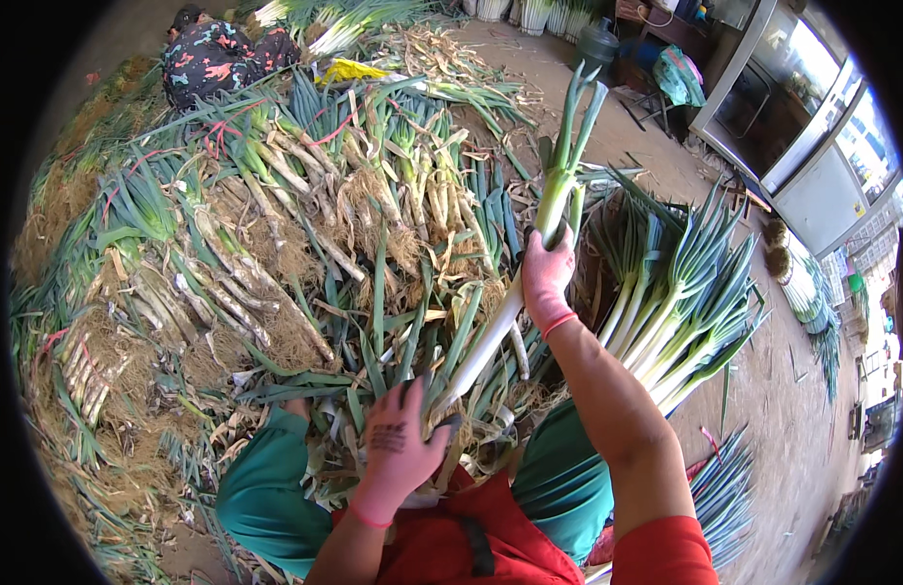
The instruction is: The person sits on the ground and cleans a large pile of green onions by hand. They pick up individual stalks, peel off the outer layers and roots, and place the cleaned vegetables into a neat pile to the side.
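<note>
My right hand (548,276), in a pink glove, is closed around the upper shaft of a large green onion (486,345). Its trimmed green leaves point up and away, and the white shaft slants down toward my lap. At the lower end is my left hand (398,442), in a pink glove with dark fingertips. That hand is slightly blurred, its thumb and fingers apart around the root end; contact with the root is hard to make out. Loose leaves and dry peelings (488,417) lie below the onion, between my knees.
Unpeeled onions with roots (232,292) cover the floor ahead and left, some tied with red string (221,135). Cleaned onions (663,307) lean in a pile beside my right knee. Another person (217,62) crouches at far left. A glass door (776,95) stands at upper right.
</note>
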The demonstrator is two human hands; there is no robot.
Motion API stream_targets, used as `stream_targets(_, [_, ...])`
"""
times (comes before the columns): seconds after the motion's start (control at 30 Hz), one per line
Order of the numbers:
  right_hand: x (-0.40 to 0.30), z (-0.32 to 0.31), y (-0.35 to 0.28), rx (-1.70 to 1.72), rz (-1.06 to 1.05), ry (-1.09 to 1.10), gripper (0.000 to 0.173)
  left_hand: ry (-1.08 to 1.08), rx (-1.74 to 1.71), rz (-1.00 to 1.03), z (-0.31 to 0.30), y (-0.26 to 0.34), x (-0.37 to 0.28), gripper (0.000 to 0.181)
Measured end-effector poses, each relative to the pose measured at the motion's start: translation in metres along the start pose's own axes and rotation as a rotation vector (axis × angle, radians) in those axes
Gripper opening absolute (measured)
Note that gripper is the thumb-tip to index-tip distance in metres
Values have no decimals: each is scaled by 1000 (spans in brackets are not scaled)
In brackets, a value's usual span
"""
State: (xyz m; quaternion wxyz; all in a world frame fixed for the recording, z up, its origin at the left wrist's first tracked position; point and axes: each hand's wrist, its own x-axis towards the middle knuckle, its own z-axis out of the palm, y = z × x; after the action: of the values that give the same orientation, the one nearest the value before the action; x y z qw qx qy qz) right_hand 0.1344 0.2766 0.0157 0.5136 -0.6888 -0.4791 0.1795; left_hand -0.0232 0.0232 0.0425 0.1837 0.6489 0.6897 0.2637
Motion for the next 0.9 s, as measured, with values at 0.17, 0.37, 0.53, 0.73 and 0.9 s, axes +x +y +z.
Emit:
stream_targets(0.17, [2,7,14,255,-24,-159,50,-213,-281,-163,58,1,41,56])
stream_targets(0.37, [17,-11,-6,780,478,-601,37,-246,-532,-221,49,-10,-15,55])
stream_targets(0.53, [39,-4,30,990,945,-578,37,-624,-1438,-553,24,-11,-37,45])
stream_targets(0.73, [11,-19,-1,970,1016,-781,42,-734,-1724,-465,9,-7,-31,41])
stream_targets(0.9, [-23,7,11,826,1002,-919,32,-706,-2023,-394,22,-4,-25,30])
